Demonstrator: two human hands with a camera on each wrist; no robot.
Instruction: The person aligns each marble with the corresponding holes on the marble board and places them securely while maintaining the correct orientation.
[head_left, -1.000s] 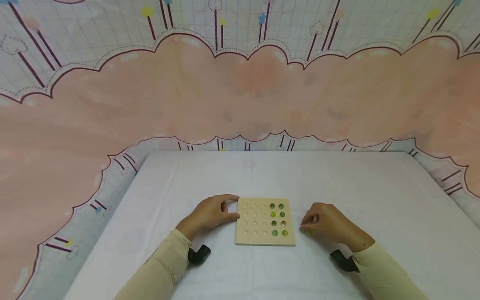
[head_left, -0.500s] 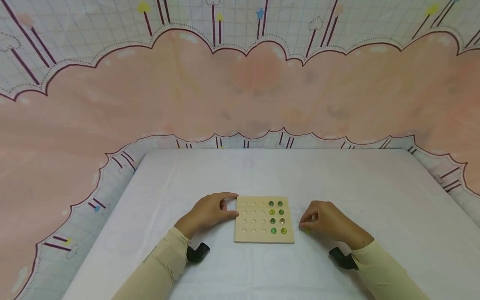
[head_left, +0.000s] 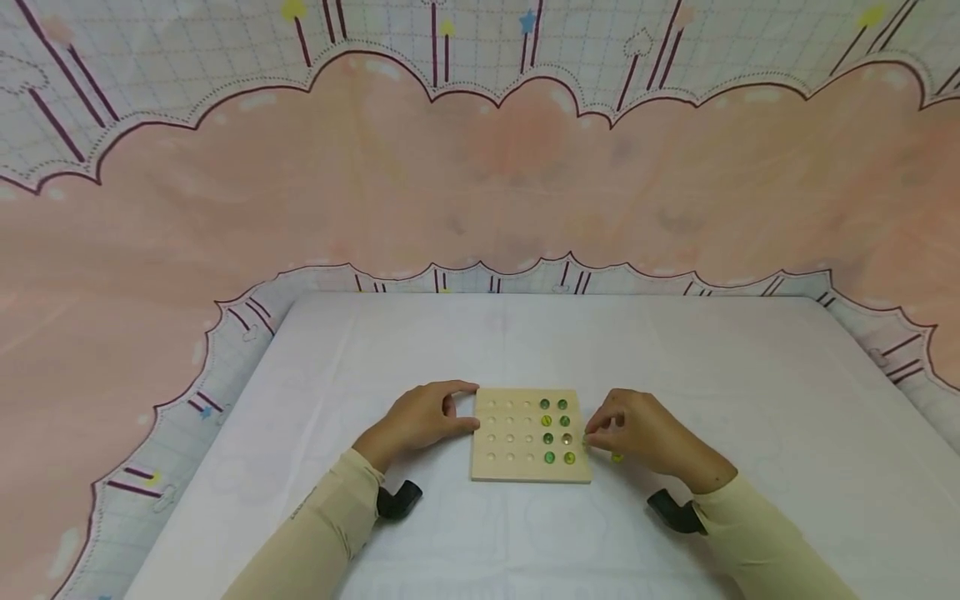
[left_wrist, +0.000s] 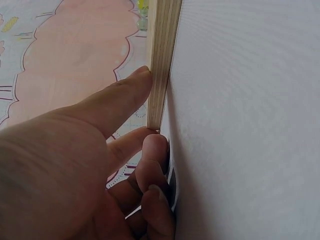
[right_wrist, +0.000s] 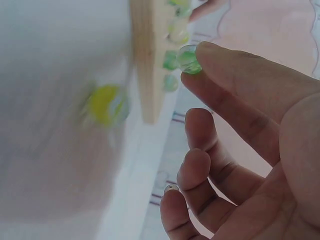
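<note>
A square wooden board (head_left: 500, 472) with rows of round hollows lies on the white table. Marbles (head_left: 549, 457), mostly green and yellow, fill its two right-hand columns. At the board's left edge my left hand (head_left: 416, 423) touches with extended thumb and forefinger; the left wrist view has the thumb against the board's side (left_wrist: 162, 65). Thumb and forefinger of my right hand (head_left: 641, 429) pinch a clear green marble (right_wrist: 188, 60) by the board's right edge. Behind that hand a loose yellow marble (right_wrist: 106, 104) rests on the table.
White cloth covers the table (head_left: 675, 350), and a patterned pink backdrop (head_left: 450, 192) rises behind it. Dark wrist cameras (head_left: 399, 500) sit under both forearms. The board's left three columns of hollows hold no marbles.
My right hand has moved left and away from me to the board's right edge with a marble in its fingertips. A yellow marble now shows more fully behind it. My left hand stays put.
</note>
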